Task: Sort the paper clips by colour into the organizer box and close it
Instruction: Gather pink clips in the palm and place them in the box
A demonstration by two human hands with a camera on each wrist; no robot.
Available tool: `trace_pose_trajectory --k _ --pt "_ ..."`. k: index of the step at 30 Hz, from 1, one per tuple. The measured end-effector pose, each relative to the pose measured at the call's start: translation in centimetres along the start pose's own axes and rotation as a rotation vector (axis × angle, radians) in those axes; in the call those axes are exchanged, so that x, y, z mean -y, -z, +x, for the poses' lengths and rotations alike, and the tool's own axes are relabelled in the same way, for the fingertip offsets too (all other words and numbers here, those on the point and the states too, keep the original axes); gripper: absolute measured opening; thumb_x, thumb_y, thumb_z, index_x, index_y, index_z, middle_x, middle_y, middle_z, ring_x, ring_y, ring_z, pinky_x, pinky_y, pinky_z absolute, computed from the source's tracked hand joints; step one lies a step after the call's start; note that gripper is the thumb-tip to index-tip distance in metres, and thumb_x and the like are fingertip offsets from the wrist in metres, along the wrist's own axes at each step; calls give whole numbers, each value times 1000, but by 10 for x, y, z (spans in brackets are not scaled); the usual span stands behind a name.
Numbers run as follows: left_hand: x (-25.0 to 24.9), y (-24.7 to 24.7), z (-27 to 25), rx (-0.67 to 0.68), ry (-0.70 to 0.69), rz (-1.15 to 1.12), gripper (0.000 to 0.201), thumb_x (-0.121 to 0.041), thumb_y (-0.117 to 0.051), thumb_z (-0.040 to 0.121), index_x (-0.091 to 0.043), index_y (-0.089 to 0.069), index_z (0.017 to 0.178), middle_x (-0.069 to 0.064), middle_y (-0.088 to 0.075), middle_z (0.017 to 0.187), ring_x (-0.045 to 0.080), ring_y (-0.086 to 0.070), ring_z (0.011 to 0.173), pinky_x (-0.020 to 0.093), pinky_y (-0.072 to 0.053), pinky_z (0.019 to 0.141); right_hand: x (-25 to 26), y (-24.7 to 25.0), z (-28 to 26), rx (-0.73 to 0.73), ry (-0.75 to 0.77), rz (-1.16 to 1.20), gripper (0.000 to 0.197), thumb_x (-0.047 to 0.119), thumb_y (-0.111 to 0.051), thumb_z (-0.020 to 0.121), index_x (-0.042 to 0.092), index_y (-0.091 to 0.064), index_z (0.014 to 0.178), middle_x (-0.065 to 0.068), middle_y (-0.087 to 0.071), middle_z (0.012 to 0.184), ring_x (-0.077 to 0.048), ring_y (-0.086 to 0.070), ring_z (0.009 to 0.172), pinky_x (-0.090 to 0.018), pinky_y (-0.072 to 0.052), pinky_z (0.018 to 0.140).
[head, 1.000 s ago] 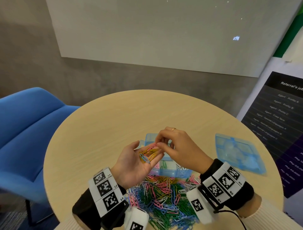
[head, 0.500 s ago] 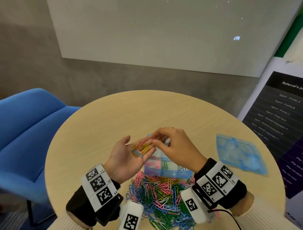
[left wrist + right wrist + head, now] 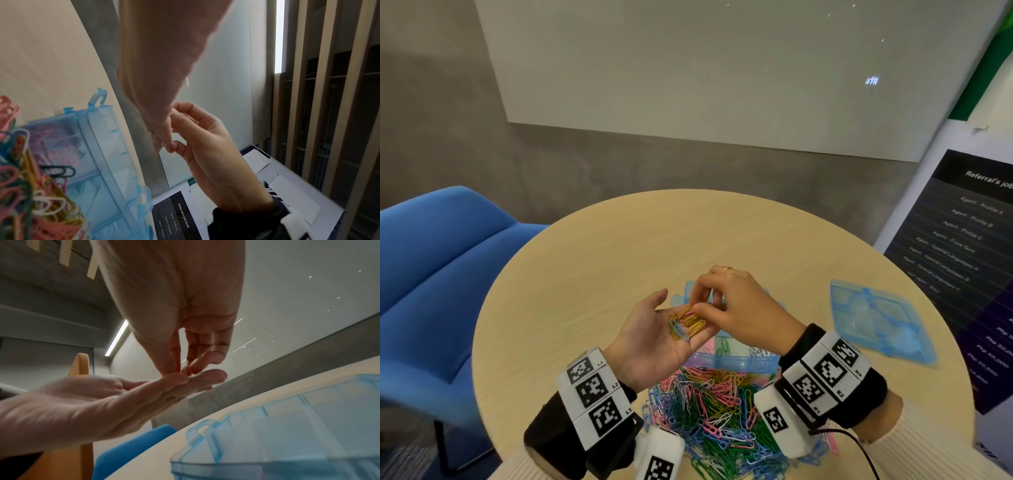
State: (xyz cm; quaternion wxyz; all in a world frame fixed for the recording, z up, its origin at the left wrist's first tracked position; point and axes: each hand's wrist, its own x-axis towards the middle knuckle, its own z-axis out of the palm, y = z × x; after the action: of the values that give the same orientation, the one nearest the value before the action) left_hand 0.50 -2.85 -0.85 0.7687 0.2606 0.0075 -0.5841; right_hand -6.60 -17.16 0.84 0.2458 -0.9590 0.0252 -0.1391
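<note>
My left hand point(image 3: 654, 325) lies palm up above the open blue organizer box point(image 3: 732, 359), carrying several yellow paper clips point(image 3: 690, 320) and one blue clip point(image 3: 679, 330) on its straight fingers. My right hand point(image 3: 697, 306) reaches over from the right and pinches at the yellow clips with thumb and forefinger. In the right wrist view the right hand's fingertips point(image 3: 185, 369) meet the left hand's fingers point(image 3: 197, 378). A mixed pile of coloured clips point(image 3: 709, 411) lies just in front of the box. Pink, green and white clips show in the box's near compartments; my hands hide the rest.
The box's loose blue lid point(image 3: 876, 318) lies flat at the right of the round wooden table point(image 3: 592, 274). A blue chair point(image 3: 441, 274) stands to the left. A dark printed board point(image 3: 962, 257) leans at the right.
My left hand has drifted slightly left with its clips. The right fingertips have stayed in the palm, working at the yellow clips.
</note>
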Motion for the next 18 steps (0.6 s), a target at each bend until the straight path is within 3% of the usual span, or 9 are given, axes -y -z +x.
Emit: trace_pose_trajectory --k 4,8,10,12,14,16,18 --pt "1 2 1 -23 5 -12 72 -41 -28 102 24 -60 104 34 -62 112 38 -70 88 56 -50 83 2 -1 -1 108 -8 -21 9 24 -68 88 16 -68 93 10 -48 83 4 -44 73 -9 -31 65" --pt "4 3 3 -32 17 -16 73 -41 -28 103 23 -64 100 33 -61 118 37 -65 99 57 -49 83 3 -2 1 169 -46 -42 5 22 -64 91 18 -61 91 11 -44 86 -4 -44 78 -10 -31 66" --pt "4 3 3 -36 12 -19 72 -39 -29 103 24 -63 100 33 -62 114 37 -68 93 57 -50 81 3 -1 1 185 -45 -29 7 21 -64 91 22 -57 88 13 -43 85 -6 -45 81 -11 -31 66" --pt "3 1 1 -46 0 -26 68 -38 -29 103 23 -58 107 34 -63 112 38 -70 89 57 -51 80 4 -1 1 178 -45 6 8 21 -64 91 22 -58 87 12 -46 84 -1 -45 76 -12 -32 65" --pt "1 0 0 -48 -8 -39 66 -37 -28 103 24 -51 117 34 -60 117 38 -66 100 59 -50 79 4 -1 1 150 -56 66 6 20 -64 91 21 -60 87 5 -56 87 -3 -48 72 -16 -37 65" --pt "0 0 1 -52 -16 -48 66 -36 -27 104 25 -47 121 35 -58 122 37 -58 114 61 -48 78 4 -1 1 120 -81 124 5 18 -63 91 20 -61 87 -2 -65 89 -12 -56 73 -23 -44 65" --pt "-1 1 2 -53 -25 -49 65 -35 -27 104 24 -47 121 35 -58 122 36 -60 113 61 -49 78 4 0 1 86 -87 158 4 15 -64 90 18 -63 87 -3 -68 86 -17 -61 76 -25 -46 65"
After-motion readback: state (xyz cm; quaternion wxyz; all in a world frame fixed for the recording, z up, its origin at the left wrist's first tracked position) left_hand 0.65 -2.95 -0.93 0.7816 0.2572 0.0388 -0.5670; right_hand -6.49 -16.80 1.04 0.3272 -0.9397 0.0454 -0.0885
